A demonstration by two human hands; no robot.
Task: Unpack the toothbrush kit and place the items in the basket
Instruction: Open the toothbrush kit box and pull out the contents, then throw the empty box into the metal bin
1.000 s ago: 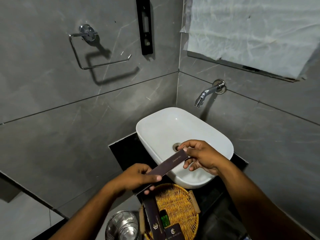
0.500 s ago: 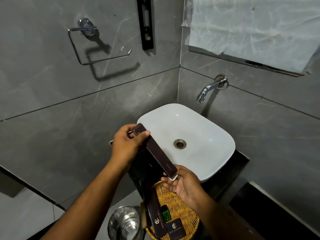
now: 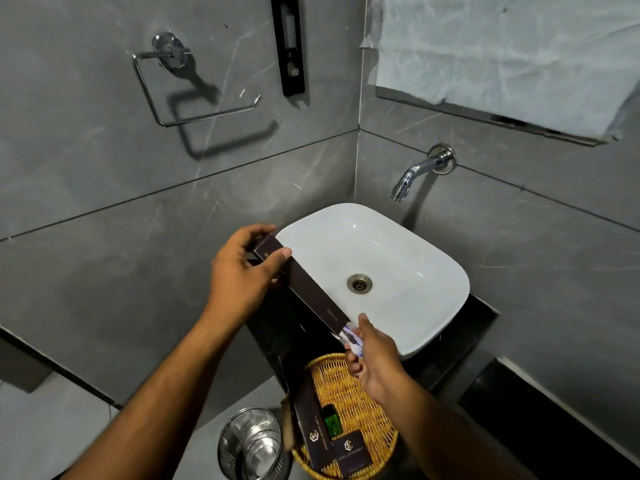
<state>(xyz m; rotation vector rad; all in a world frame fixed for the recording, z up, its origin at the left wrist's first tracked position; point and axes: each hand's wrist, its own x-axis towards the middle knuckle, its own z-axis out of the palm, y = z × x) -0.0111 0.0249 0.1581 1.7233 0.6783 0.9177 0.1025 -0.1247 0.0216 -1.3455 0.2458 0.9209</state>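
Note:
A long dark brown toothbrush kit box [image 3: 304, 289] slants above the left rim of the sink. My left hand [image 3: 244, 271] grips its upper end. My right hand [image 3: 372, 358] pinches a clear, white and blue wrapped item [image 3: 349, 337] that sticks out of the box's lower open end. Just below, a round woven wicker basket [image 3: 353, 386] stands on the dark counter. It holds a long dark box [image 3: 310, 424], a small dark square box [image 3: 351, 452] and a small green bottle [image 3: 332, 420].
A white basin [image 3: 398, 258] with a metal drain fills the corner, under a wall tap [image 3: 419, 171]. A steel bin [image 3: 251, 445] stands on the floor left of the basket. A chrome towel ring [image 3: 180, 98] hangs on the grey tiled wall.
The box went from lying level between both hands to slanting down from my left hand. My right hand moved to its lower end, and a wrapped item now shows there.

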